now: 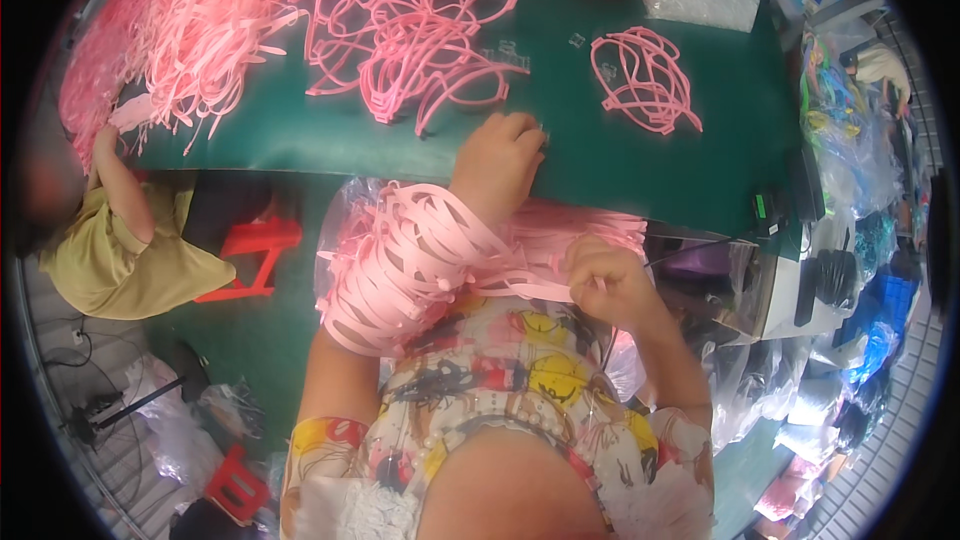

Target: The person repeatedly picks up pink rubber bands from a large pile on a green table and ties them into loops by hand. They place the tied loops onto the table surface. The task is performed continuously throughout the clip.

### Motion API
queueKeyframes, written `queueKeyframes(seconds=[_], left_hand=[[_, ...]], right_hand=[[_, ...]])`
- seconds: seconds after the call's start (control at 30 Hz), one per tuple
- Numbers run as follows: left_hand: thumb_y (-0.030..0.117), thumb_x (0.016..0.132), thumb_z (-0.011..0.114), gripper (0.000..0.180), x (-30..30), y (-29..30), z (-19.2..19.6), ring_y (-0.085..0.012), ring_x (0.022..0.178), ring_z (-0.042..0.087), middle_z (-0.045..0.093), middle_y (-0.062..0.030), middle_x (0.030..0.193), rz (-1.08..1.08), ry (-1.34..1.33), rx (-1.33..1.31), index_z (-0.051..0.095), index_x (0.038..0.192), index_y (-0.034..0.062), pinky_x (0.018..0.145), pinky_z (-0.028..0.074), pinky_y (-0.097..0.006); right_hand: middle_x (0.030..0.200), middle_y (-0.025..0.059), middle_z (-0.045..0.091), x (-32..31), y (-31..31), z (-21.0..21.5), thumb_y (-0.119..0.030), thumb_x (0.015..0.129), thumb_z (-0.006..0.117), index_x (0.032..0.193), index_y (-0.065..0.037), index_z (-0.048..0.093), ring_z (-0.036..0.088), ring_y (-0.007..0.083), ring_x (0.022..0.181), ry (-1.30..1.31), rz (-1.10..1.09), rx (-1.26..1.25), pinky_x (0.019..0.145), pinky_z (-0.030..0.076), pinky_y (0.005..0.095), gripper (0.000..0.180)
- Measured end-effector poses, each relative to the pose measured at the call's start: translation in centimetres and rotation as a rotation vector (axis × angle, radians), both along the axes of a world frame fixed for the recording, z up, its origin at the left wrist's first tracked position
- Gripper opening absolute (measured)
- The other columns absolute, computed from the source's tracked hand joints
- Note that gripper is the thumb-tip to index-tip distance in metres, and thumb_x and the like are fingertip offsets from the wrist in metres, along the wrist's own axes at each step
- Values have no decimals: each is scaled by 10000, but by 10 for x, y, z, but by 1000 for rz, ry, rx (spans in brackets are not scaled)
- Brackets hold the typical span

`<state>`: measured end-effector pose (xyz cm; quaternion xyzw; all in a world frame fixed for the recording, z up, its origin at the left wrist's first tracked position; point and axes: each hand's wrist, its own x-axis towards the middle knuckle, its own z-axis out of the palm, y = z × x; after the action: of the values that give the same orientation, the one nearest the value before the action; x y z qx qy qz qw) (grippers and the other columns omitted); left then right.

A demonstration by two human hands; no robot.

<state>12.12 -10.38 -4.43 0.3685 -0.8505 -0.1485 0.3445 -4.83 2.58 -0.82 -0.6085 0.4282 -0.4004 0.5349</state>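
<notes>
My left hand (497, 162) is at the near edge of the green table with its fingers curled closed. A tiny clear glint shows at its fingertips, too small to name. Many pink straps (405, 265) are looped around my left forearm like a thick sleeve. Lower and to the right, my right hand (612, 285) pinches the end of a pink strap (535, 288) in front of my body. More pink straps (600, 225) lie in a bundle just below the table edge, between my hands. On the table ahead lies a loose tangle of pink strap loops (405, 50).
A smaller tangle of pink loops (645, 80) and small clear plastic pieces (577, 40) lie on the green table (740, 140). Pink straps (210, 30) heap at far left, near a co-worker in a yellow-green top (130, 255). A red stool (258, 250) stands below. Plastic bags (850, 160) crowd the right.
</notes>
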Motion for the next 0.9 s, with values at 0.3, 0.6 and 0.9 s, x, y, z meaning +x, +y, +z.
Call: queueKeyframes(seconds=[0.3,0.6,0.9], left_hand=[[21,674,662,182,4,5,-2,-285,840,576,589,-85,925,-54,124,-17,631,853,35,690,492,-376],[40,677,700,199,12,11,-1,-299,813,570,585,-104,899,-94,99,-12,632,864,30,683,484,-388],[97,714,720,280,10,10,6,-320,808,567,577,-126,882,28,57,88,623,967,26,675,467,-389]], right_hand=[[635,35,522,3,2,-2,-4,664,605,618,-30,574,474,171,690,27,5,-45,633,380,309,61],[640,31,515,4,4,-1,-8,682,600,629,-25,576,472,167,699,34,23,4,637,382,307,61],[635,29,512,7,3,-4,-17,680,598,630,-31,579,471,178,700,37,21,-6,663,384,320,55]])
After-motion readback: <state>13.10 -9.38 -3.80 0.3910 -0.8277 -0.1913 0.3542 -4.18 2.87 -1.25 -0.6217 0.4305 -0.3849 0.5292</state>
